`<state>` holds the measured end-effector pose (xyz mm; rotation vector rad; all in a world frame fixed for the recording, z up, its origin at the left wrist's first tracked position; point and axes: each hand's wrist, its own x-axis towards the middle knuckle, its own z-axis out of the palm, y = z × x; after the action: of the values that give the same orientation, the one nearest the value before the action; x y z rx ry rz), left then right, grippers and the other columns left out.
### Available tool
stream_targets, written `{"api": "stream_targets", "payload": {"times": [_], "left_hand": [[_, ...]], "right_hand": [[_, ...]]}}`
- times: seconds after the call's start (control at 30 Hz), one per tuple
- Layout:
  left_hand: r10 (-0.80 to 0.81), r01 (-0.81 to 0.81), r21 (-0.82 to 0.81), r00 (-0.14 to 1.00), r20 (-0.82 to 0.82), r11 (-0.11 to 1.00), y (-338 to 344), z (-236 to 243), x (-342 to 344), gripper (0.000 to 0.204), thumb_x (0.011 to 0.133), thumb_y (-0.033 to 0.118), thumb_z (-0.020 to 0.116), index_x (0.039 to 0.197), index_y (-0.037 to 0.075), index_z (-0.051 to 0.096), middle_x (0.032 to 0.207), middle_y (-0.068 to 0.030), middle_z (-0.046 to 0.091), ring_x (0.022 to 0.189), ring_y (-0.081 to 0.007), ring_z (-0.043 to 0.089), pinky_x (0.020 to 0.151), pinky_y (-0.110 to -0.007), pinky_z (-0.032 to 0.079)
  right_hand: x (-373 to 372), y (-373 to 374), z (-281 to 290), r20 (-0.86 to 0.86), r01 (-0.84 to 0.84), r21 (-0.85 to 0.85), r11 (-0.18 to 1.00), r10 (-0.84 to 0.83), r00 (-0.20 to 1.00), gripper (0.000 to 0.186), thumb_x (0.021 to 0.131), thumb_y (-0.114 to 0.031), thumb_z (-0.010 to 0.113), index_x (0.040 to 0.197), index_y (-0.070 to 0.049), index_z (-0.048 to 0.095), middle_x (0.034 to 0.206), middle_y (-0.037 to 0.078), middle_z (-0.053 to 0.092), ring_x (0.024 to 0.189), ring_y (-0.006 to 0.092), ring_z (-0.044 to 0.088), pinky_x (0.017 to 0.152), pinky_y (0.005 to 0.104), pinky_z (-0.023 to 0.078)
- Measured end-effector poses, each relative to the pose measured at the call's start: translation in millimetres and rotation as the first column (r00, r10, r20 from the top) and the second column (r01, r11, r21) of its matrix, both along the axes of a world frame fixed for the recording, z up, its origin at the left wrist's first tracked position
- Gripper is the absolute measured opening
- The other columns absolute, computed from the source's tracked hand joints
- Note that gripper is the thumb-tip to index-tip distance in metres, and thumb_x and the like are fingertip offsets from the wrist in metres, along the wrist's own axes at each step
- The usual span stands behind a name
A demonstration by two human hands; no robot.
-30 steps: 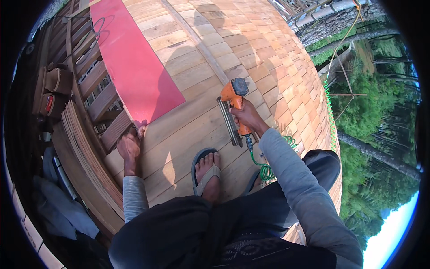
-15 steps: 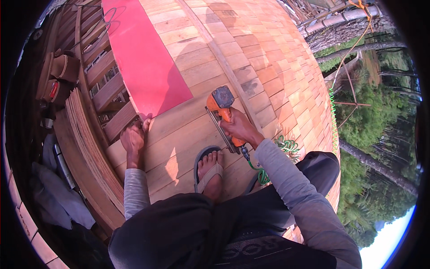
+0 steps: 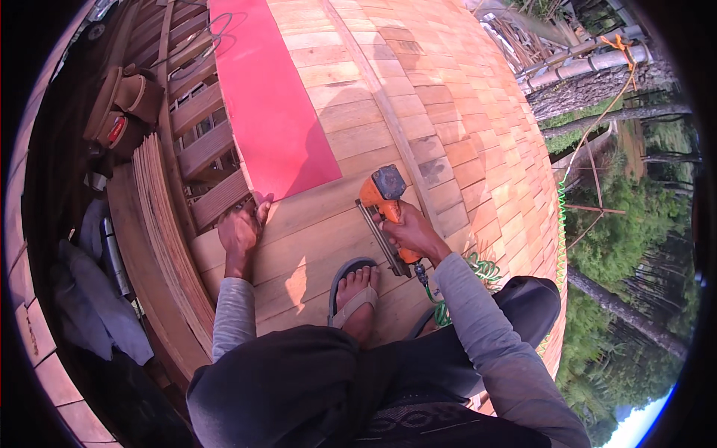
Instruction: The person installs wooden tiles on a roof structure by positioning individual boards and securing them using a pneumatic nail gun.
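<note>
My right hand (image 3: pixel 412 233) grips the handle of an orange nail gun (image 3: pixel 379 203), whose nose rests against the wooden shingles (image 3: pixel 328 216) of a curved roof. A green coiled air hose (image 3: pixel 478 270) runs off from the tool's base. My left hand (image 3: pixel 240 228) presses flat on the left end of a shingle, right below the lower edge of a red underlay sheet (image 3: pixel 265 104). My foot in a sandal (image 3: pixel 357 290) rests on the shingles between both arms.
Open wooden battens (image 3: pixel 198 138) show left of the red sheet. A stack of thin shingles (image 3: pixel 160 224) lies at the left, with a tool pouch (image 3: pixel 123 104) beyond. Bamboo scaffolding poles (image 3: pixel 590 63) stand at the upper right above a drop to trees.
My right hand has carried the nail gun left along the shingle row, closer to my left hand. My left hand stays pressed at the red sheet's lower edge.
</note>
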<state>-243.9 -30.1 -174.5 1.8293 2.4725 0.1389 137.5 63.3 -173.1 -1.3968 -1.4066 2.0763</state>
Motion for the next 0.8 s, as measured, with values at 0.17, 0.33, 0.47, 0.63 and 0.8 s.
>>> {"api": "stream_targets", "payload": {"times": [0.17, 0.33, 0.47, 0.63, 0.8], "left_hand": [[-0.017, 0.017, -0.004, 1.0, 0.017, 1.0, -8.6, 20.9, -2.7, 0.041, 0.1, 0.047, 0.066, 0.105, 0.008, 0.077, 0.105, -0.0163, 0.075, 0.104, -0.0354, 0.069, 0.092, -0.048, 0.05], [0.081, -0.035, 0.263, 0.983, -0.167, 0.964, -67.2, 56.0, -1.2, 0.052, 0.09, 0.043, 0.08, 0.127, 0.008, 0.072, 0.153, -0.0153, 0.054, 0.146, -0.0397, 0.043, 0.121, -0.055, 0.035], [0.557, -0.596, 0.014, 0.742, -0.372, 0.803, -147.1, 134.9, 17.0, 0.109, 0.077, 0.054, 0.088, 0.165, 0.017, 0.037, 0.173, -0.0212, 0.027, 0.161, -0.047, 0.018, 0.125, -0.073, 0.012], [0.668, -0.671, -0.093, 0.741, -0.065, 0.735, -225.2, 137.6, -8.4, 0.124, 0.073, 0.048, 0.092, 0.169, 0.008, 0.024, 0.167, -0.0309, 0.032, 0.155, -0.0501, 0.031, 0.125, -0.066, 0.025], [0.605, -0.62, 0.036, 0.774, 0.187, 0.783, -223.2, 134.6, -15.8, 0.117, 0.07, 0.03, 0.092, 0.163, -0.006, 0.031, 0.145, -0.0337, 0.056, 0.134, -0.0466, 0.057, 0.116, -0.05, 0.046]], "right_hand": [[-13.8, 19.4, 37.3, -0.038, 0.023, 0.02, 1.0, -0.023, 0.999, 0.024, 0.096, -0.008, 0.065, 0.118, -0.001, 0.06, 0.089, 0.002, 0.064, 0.057, 0.0098, 0.057, 0.05, 0.0275, 0.049], [-29.6, 25.6, -8.6, 0.044, -0.06, 0.079, 0.995, 0.056, 0.997, 0.026, 0.096, -0.008, 0.065, 0.12, -0.002, 0.06, 0.093, 0.003, 0.066, 0.056, 0.0095, 0.056, 0.049, 0.0267, 0.049], [-44.6, 27.8, 8.1, 0.201, -0.224, 0.246, 0.943, 0.177, 0.964, 0.031, 0.094, -0.007, 0.066, 0.124, 0.001, 0.06, 0.091, 0.008, 0.069, 0.058, 0.0127, 0.062, 0.051, 0.032, 0.053], [-141.0, 12.2, 98.6, -0.042, -0.459, 0.274, 0.845, 0.488, 0.872, 0.033, 0.096, -0.009, 0.064, 0.126, 0.004, 0.056, 0.08, 0.007, 0.064, 0.059, 0.0143, 0.065, 0.054, 0.0342, 0.054], [-255.6, -21.5, 112.8, -0.395, -0.512, 0.052, 0.858, 0.488, 0.778, 0.037, 0.099, -0.008, 0.066, 0.132, 0.001, 0.053, 0.117, 0.005, 0.06, 0.064, 0.0098, 0.06, 0.06, 0.0265, 0.053]]}}
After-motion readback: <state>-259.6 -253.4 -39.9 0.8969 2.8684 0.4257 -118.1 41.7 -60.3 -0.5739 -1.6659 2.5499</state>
